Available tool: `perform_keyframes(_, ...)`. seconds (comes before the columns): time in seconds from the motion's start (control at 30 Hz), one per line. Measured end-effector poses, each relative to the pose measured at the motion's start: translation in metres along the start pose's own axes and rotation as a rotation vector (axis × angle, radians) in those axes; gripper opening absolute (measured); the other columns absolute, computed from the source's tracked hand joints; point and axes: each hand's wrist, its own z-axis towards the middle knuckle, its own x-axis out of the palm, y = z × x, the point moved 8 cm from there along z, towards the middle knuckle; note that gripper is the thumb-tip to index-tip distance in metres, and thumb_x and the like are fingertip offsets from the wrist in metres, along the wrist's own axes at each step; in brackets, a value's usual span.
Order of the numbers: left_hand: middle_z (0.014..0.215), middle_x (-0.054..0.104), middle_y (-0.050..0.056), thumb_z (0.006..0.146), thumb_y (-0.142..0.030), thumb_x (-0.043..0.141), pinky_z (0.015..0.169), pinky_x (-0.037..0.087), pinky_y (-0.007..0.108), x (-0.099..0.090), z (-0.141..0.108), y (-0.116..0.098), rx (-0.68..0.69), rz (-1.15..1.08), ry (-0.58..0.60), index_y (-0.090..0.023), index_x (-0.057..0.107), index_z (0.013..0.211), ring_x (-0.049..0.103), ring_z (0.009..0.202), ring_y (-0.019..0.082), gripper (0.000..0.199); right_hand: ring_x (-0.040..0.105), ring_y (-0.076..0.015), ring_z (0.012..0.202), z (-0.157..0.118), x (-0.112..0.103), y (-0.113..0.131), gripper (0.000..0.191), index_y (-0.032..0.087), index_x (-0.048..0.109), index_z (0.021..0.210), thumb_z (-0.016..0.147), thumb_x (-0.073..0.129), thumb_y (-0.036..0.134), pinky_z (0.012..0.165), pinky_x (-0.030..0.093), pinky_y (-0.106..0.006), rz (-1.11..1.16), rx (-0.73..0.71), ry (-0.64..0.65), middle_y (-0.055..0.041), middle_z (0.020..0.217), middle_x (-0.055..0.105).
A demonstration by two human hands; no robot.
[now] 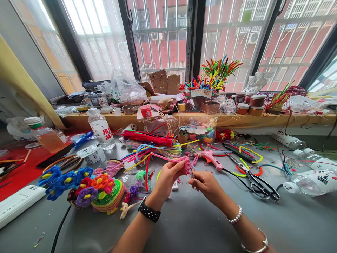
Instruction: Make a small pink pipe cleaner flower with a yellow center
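The thin tool (pixel 193 174) in the right hand (pixel 207 184) might have slipped and poked the left hand (pixel 169 176), because the two were so close. The glue gun (pixel 209 157), if hot, could have burned fingers that bumped it. The left fingers pinched a fuzzy pink piece (pixel 186 164) just left of the glue gun; the right fingers were closed around the tool. Both hands reached in from the near side of the glue gun, fingertips almost meeting.

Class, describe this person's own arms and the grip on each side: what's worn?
No sleeves show; left grip and right grip are ungloved. The left forearm wears a black, white-dotted strap; the right forearm, a silvery beaded bracelet and, higher up, a silvery bangle.
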Motion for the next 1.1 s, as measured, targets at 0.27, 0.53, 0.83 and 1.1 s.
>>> perform_keyframes(0.27, 0.072, 0.065, 0.004, 0.063, -0.023, 0.066, 0.071, 0.045, 0.027, 0.0, -0.002, -0.002, 0.015, -0.008, -0.002, -0.012, 0.064, 0.077, 0.058, 0.068, 0.013, 0.018, 0.043, -0.0098, 0.047, 0.001, -0.013, -0.003, 0.05, 0.016, 0.041, 0.047, 0.08, 0.035, 0.055, 0.047, 0.029, -0.021, -0.072, -0.01, -0.034, 0.0008, 0.047, 0.049)
perform_keyframes(0.53, 0.068, 0.06, 0.002, 0.064, -0.021, 0.065, 0.066, 0.044, 0.025, -0.001, -0.002, -0.006, 0.057, 0.035, -0.024, -0.012, 0.062, 0.076, 0.054, 0.062, 0.01, 0.015, 0.045, -0.0116, 0.054, -0.003, -0.006, -0.007, 0.04, 0.017, 0.046, 0.065, 0.079, 0.038, 0.054, 0.048, 0.027, -0.021, -0.176, 0.041, 0.081, 0.0003, 0.061, 0.054)
perform_keyframes(0.83, 0.067, 0.058, 0.001, 0.063, -0.021, 0.066, 0.066, 0.043, 0.024, 0.0, -0.003, -0.005, 0.048, 0.052, -0.015, -0.013, 0.062, 0.073, 0.052, 0.062, 0.009, 0.014, 0.042, -0.011, 0.053, -0.003, -0.006, -0.006, 0.038, 0.017, 0.046, 0.062, 0.074, 0.049, 0.053, 0.047, 0.024, -0.022, -0.286, 0.076, 0.099, 0.0013, 0.06, 0.052)
perform_keyframes(1.1, 0.069, 0.061, 0.002, 0.06, -0.022, 0.068, 0.067, 0.043, 0.025, -0.001, -0.003, -0.005, 0.028, 0.078, -0.033, -0.014, 0.064, 0.073, 0.053, 0.062, 0.01, 0.017, 0.039, -0.009, 0.05, -0.004, -0.007, -0.006, 0.037, 0.016, 0.045, 0.059, 0.074, 0.051, 0.05, 0.046, 0.022, -0.021, -0.288, 0.074, 0.109, 0.0033, 0.056, 0.05)
